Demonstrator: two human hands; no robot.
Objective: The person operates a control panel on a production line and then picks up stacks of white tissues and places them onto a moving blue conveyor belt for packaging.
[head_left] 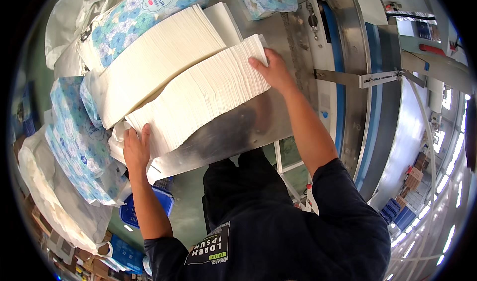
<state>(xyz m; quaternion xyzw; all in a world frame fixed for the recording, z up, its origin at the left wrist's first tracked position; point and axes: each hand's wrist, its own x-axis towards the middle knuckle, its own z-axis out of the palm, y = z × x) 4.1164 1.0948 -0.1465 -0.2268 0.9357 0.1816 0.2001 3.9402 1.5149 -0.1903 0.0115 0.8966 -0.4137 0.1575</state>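
We clamp the tissue stack (198, 97) endwise, its long axis running 8 to 2 o'clock: left hand (136, 149) flat at 8, right hand (272, 69) at 2 (both spread wide).

A packing line in a paper-goods factory.

Long stacks of white folded tissue (198, 94) are lying on a steel worktable (238, 132), while wrapped packs in blue flowered film (74, 137) are piling up at the left and far side. A conveyor with a blue belt (343, 82) and steel side rails is running along the right. Blue plastic crates (131, 211) are sitting on the green floor near the left, and rows of ceiling lights are shining over stacked cartons (415, 174) in the hall at the right.
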